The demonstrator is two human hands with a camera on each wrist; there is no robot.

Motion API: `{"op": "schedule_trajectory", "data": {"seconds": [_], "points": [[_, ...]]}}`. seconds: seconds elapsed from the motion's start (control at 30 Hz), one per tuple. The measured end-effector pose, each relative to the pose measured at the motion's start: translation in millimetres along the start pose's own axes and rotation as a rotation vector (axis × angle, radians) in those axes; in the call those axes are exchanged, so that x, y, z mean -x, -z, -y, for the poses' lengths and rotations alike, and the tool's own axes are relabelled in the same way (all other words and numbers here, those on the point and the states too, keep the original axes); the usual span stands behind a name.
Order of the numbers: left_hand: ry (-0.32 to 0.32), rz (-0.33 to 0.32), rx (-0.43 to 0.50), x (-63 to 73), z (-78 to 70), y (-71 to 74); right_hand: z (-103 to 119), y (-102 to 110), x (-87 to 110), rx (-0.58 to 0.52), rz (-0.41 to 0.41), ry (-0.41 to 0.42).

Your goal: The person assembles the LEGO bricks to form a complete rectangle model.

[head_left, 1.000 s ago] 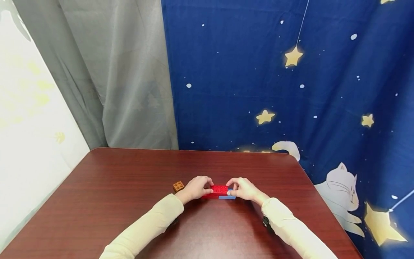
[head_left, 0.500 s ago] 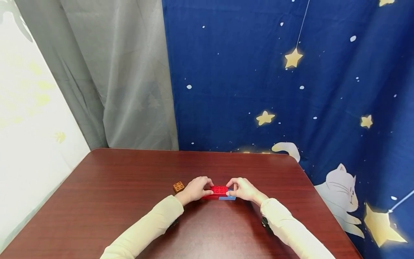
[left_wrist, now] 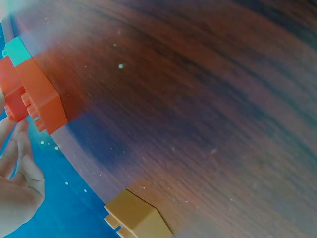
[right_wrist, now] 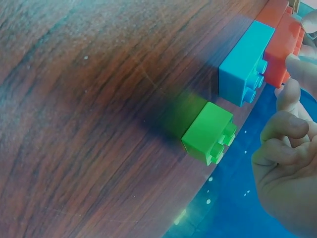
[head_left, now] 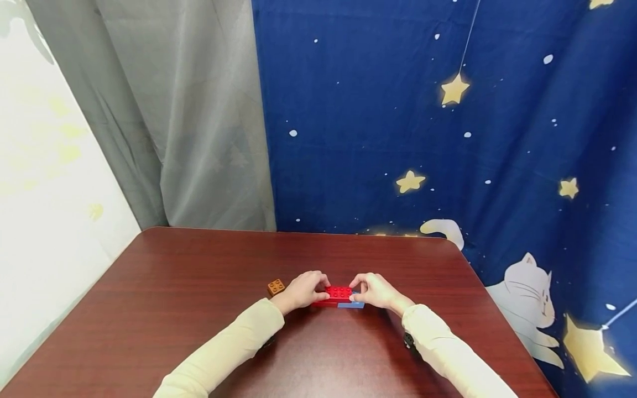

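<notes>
A red toy building brick [head_left: 340, 292] with studs on top sits across a lower red brick [head_left: 326, 303] and a blue brick [head_left: 351, 304] that stand end to end on the table. My left hand [head_left: 304, 288] pinches the upper brick's left end between thumb and fingers. At its right end, my right hand [head_left: 376, 290] holds it with thumb and forefinger. In the right wrist view, the upper red brick [right_wrist: 282, 49] overhangs part of the blue brick [right_wrist: 242, 64], whose outer studs show. The left wrist view shows the lower red brick [left_wrist: 44, 96] reaching out past the upper one.
An orange-brown brick [head_left: 276, 287] rests on the table [head_left: 224, 260] beside my left wrist. Near my right hand stands a small green brick [right_wrist: 205, 136], hidden behind that hand in the head view. Curtains [head_left: 348, 138] hang behind the table's far edge.
</notes>
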State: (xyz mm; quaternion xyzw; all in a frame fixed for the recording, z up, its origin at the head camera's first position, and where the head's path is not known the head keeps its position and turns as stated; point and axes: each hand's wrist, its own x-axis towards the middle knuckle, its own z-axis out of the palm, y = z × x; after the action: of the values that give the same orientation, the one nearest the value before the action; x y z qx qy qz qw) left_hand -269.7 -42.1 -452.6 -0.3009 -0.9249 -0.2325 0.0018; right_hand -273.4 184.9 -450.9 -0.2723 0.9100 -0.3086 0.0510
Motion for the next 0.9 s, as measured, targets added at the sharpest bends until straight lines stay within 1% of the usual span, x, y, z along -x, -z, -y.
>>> {"op": "schedule_trajectory", "data": {"seconds": [0.2, 0.3, 0.43, 0.57, 0.67, 0.77, 0.9], "points": [[-0.016, -0.002, 0.022, 0.9, -1.9, -0.2, -0.7, -0.3, 1.1, 0.002, 0.009, -0.021], [-0.005, -0.003, 0.033, 1.2, -2.4, -0.4, -1.6, -0.6, 1.6, -0.013, 0.009, -0.023], [0.015, -0.004, 0.038, 0.1, -2.4, -0.9, -2.8, -0.4, 2.1, -0.023, -0.002, -0.013], [0.011, -0.003, 0.034, -0.3, -2.2, -0.7, -2.5, -0.1, 2.4, -0.023, -0.01, 0.006], [-0.001, -0.009, 0.019, 0.2, -1.4, -1.4, -3.4, -0.5, 2.7, -0.011, -0.004, 0.027], [0.001, -0.016, 0.005, 0.4, -1.0, -2.2, -4.7, -1.0, 3.9, -0.001, -0.004, 0.041], [0.014, -0.015, -0.002, 0.1, -1.7, -2.0, -5.2, 0.5, 7.1, -0.024, -0.038, 0.055]]}}
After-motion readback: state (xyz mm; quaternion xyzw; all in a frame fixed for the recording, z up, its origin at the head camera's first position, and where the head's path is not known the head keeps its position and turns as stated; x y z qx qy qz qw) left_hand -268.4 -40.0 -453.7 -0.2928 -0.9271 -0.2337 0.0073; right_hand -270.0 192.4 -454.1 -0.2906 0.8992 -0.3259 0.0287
